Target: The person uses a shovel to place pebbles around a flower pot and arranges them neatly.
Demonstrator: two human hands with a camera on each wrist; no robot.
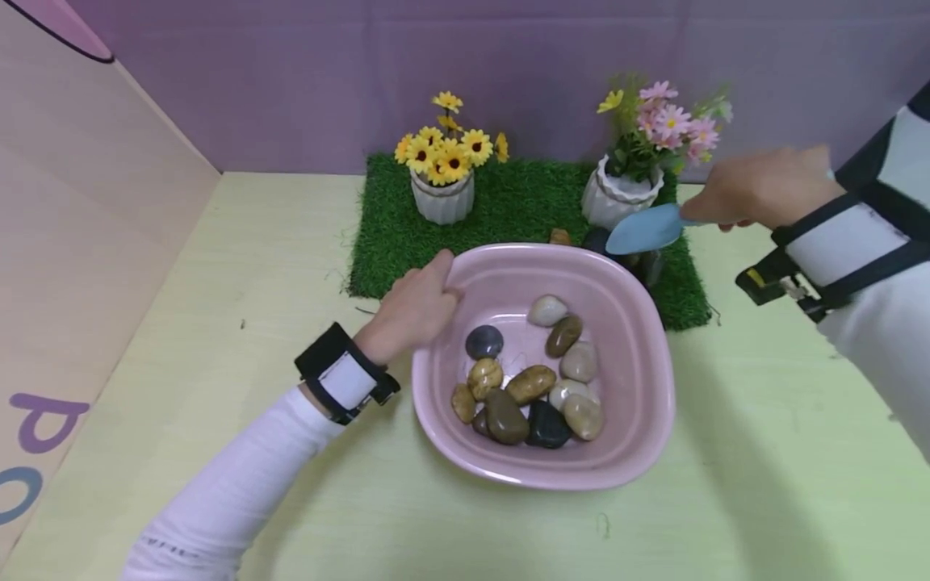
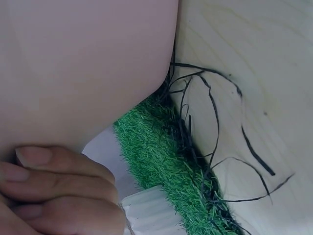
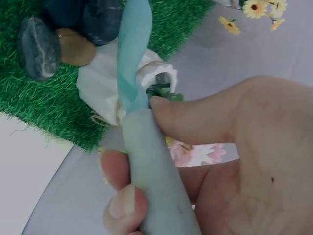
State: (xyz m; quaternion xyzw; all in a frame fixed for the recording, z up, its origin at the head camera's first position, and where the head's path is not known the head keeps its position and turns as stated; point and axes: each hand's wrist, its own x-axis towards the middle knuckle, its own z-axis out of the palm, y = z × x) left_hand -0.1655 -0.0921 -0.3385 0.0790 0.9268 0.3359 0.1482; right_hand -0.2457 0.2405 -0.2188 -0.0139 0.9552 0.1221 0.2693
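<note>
My left hand [image 1: 417, 311] grips the rim of a pink plastic basin [image 1: 643, 379] at its upper left. In the left wrist view the curled fingers [image 2: 68, 181] lie against the basin's outer side. Several smooth stones, among them a brown one [image 1: 506, 417] and a black one [image 1: 548, 424], lie on the basin floor. Beyond the far right rim, my right hand [image 1: 766, 190] holds a light blue trowel [image 1: 647, 228] by its handle [image 3: 154, 166], thumb along the top. The blade hangs over dark stones [image 3: 39, 49] on the turf, partly hidden by the basin and trowel.
Behind the basin lies a green turf mat [image 1: 523, 198]. It bears a white pot [image 1: 445, 200] of yellow flowers and another white pot [image 1: 606, 194] with pink flowers, close to the trowel. A purple backdrop [image 1: 291, 89] rises behind the pale wooden table [image 1: 240, 323].
</note>
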